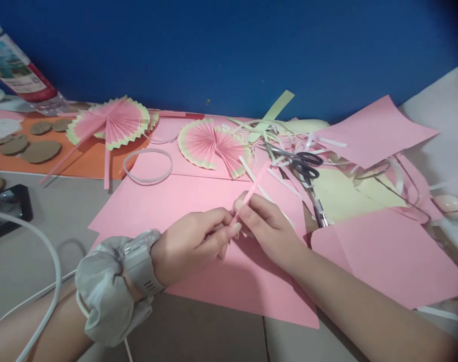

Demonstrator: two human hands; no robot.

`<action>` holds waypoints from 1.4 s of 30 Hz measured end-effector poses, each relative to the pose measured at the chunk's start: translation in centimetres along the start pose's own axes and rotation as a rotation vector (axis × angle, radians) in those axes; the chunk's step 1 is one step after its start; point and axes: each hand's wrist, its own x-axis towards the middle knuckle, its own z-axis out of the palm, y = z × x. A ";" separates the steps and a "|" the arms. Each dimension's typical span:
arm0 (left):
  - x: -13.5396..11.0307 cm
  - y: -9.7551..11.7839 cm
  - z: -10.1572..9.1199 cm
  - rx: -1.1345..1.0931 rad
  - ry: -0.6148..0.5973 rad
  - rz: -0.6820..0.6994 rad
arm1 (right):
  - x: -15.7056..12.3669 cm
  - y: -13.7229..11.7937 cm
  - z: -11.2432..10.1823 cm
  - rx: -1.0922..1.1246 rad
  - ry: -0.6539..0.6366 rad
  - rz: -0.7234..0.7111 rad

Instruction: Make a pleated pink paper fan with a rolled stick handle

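Note:
Both hands meet over a large pink paper sheet (168, 206) at the middle of the table. My left hand (193, 244), with a white watch and a grey scrunchie at the wrist, pinches the lower end of a thin folded pink paper strip (256, 185). My right hand (266, 223) grips the same strip just above, and the strip slants up to the right. Two pleated pink-and-yellow paper fans (111, 122) (213, 146) lie behind the hands.
Black-handled scissors (306, 163) lie among paper offcuts at the right. More pink sheets (375, 130) and pale yellow paper lie there too. A clear tape ring (148, 166) sits behind. Cardboard discs (40, 151) rest on orange paper at the left. A white cable (48, 246) curves near my left arm.

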 end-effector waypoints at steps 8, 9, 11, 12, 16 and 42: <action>0.2 -0.1 -0.1 0.016 -0.040 -0.027 | 0.2 -0.1 0.1 0.068 -0.017 0.010; 0.2 -0.1 -0.2 0.013 -0.048 -0.030 | 0.1 -0.1 0.2 0.075 -0.019 0.012; 0.1 -0.1 -0.2 0.013 -0.059 -0.035 | 0.1 0.0 0.2 0.082 -0.027 0.014; 0.1 -0.1 -0.2 0.014 -0.062 -0.036 | 0.1 -0.1 0.2 0.081 -0.031 0.013; 0.1 -0.2 -0.2 -0.015 -0.056 -0.035 | 0.1 -0.1 0.2 0.046 -0.042 -0.013; 0.2 -0.3 -0.5 -0.195 -0.087 0.013 | 0.1 0.3 -0.6 -0.108 0.057 0.017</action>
